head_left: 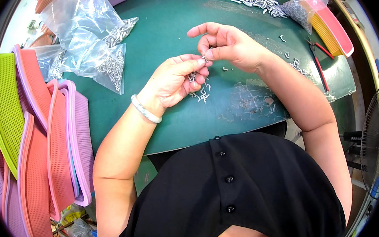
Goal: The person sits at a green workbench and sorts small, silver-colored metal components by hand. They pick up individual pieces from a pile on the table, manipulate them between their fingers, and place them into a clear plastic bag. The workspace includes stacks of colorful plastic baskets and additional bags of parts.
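Note:
My left hand (178,78), a pale bangle (144,109) on its wrist, is closed, with thumb and forefinger pinched together. Several small silver-grey metal pieces show under its curled fingers. My right hand (227,47) meets it, its thumb and a finger pinching a tiny silvery piece (204,57) at the left fingertips; the forefinger stretches away from the pinch. The exact shape of that piece is too small to make out. Just below the hands, a little pile of thin, bent grey pieces (203,94) lies on the green tabletop (172,131). A few more (226,69) lie to the right.
Clear bags of grey parts (112,64) lie at the far left, beside stacked plastic baskets (39,188). A heap of curved grey pieces (251,0) is at the back right, near a pink tray (341,33). Red-handled pliers (319,63) lie right; a fan (373,144) stands beyond.

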`<move>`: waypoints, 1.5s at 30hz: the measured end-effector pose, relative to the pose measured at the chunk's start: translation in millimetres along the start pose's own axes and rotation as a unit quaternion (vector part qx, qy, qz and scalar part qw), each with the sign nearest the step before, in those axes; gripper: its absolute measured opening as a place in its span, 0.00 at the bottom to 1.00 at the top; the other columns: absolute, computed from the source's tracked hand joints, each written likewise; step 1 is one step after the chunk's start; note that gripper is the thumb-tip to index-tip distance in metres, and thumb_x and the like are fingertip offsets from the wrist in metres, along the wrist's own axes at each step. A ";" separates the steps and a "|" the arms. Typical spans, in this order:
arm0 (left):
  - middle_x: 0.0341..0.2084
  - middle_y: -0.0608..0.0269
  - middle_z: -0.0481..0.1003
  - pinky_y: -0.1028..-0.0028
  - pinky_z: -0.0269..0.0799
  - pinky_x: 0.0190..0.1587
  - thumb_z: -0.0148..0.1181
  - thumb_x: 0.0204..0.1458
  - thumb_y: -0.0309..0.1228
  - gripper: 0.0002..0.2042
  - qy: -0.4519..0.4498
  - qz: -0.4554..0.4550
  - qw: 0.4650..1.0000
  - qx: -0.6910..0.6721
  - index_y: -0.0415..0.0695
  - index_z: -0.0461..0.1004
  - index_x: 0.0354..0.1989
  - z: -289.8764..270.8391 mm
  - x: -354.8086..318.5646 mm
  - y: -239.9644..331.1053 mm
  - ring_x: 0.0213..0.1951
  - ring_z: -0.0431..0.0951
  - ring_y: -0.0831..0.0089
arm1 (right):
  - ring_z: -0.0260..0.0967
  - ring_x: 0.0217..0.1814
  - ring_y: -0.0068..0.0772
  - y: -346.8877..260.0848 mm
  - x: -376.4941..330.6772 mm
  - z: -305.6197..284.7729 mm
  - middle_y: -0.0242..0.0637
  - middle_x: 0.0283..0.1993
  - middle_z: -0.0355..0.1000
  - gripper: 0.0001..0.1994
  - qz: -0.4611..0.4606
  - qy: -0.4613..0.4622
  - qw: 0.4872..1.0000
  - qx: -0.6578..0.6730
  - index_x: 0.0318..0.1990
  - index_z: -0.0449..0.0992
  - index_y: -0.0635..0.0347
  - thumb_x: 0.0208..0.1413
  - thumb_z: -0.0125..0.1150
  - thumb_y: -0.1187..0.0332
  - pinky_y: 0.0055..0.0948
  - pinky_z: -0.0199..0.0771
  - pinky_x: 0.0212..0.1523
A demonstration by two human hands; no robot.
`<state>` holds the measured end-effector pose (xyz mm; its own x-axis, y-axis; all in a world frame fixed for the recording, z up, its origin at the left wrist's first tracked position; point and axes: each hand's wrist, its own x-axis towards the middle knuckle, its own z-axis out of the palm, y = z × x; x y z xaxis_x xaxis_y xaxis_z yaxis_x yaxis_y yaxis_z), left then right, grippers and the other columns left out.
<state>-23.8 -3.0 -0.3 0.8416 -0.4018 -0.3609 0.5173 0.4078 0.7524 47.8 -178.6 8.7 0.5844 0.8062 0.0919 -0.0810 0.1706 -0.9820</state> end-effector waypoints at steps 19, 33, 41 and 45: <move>0.22 0.67 0.69 0.87 0.62 0.20 0.53 0.51 0.27 0.04 0.042 0.016 0.999 0.005 0.39 0.71 0.32 2.9 -0.2 -0.7 0.20 0.66 0.84 | 0.65 0.36 0.19 -4.7 -3.2 -0.4 0.31 0.33 0.67 0.24 -0.048 0.004 0.992 -0.113 0.53 0.61 0.66 0.45 0.54 0.82 0.21 0.66 0.41; 0.23 0.66 0.70 0.88 0.62 0.20 0.49 0.54 0.28 0.10 0.052 0.006 0.998 0.035 0.34 0.70 0.39 7.0 -4.5 1.6 0.21 0.66 0.85 | 0.62 0.31 0.18 -27.3 -19.2 -9.0 0.27 0.29 0.66 0.20 -0.117 0.037 0.914 -0.386 0.50 0.65 0.63 0.46 0.53 0.79 0.19 0.63 0.34; 0.22 0.65 0.71 0.86 0.66 0.21 0.48 0.55 0.29 0.10 0.019 0.018 0.998 0.055 0.34 0.71 0.38 2.4 -0.5 -0.4 0.21 0.68 0.83 | 0.67 0.28 0.42 -63.2 -109.1 -66.0 0.43 0.23 0.68 0.10 0.113 0.021 0.717 -0.688 0.36 0.69 0.63 0.42 0.51 0.78 0.34 0.65 0.31; 0.22 0.65 0.71 0.87 0.66 0.21 0.48 0.55 0.28 0.10 0.015 0.024 0.997 0.071 0.34 0.71 0.37 1.7 0.2 -1.1 0.21 0.69 0.83 | 0.68 0.29 0.44 -61.8 -112.5 -62.6 0.43 0.22 0.68 0.09 0.148 0.007 0.698 -0.701 0.35 0.69 0.63 0.42 0.52 0.77 0.36 0.66 0.31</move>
<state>-24.5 -4.9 -0.2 0.8700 -0.3595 -0.3376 0.4515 0.3054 0.8384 37.6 -315.3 48.7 0.7180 0.6814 -0.1420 0.6636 -0.7317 -0.1557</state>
